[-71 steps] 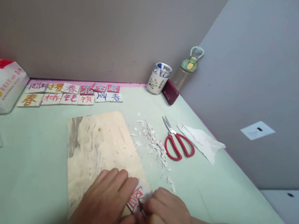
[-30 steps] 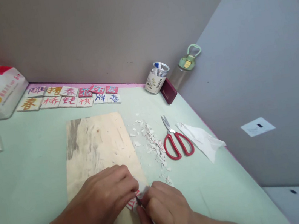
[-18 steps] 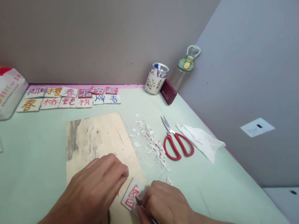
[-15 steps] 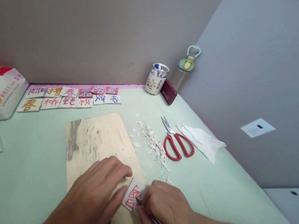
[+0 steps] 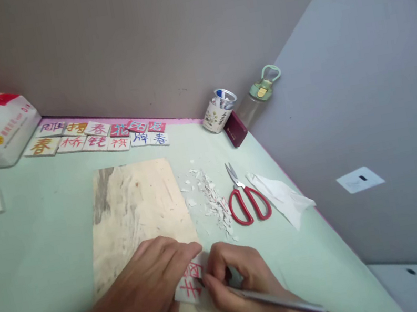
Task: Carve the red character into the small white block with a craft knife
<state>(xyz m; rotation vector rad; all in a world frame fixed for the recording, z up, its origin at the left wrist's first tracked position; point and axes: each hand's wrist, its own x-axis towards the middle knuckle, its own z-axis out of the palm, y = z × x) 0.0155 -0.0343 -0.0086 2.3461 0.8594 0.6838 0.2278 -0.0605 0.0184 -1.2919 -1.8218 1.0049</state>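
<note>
A small white tile point(image 5: 189, 289) with a red-drawn character lies on the lower right part of a wooden board point(image 5: 139, 199). My left hand point(image 5: 146, 289) grips the tile from its left side, with fingers over its upper edge. A slim craft knife with a metal handle point(image 5: 276, 301) is pinched in my right hand point(image 5: 241, 278). Its dark tip meets the tile's right side, partly hidden by my fingers. White shavings point(image 5: 213, 198) are strewn on the green tabletop right of the board.
Red-handled scissors point(image 5: 249, 202) and a crumpled tissue point(image 5: 282, 199) lie to the right. Several character tiles point(image 5: 72, 143) line the back edge. A paper-wrapped can point(image 5: 219, 111), dark red box point(image 5: 235, 129) and bottle point(image 5: 258, 94) stand in the corner. A tissue pack point(image 5: 7, 125) sits left.
The tile has been turned, so its character faces another way. My left hand has moved right and down over it. The knife's handle now tilts further to the right.
</note>
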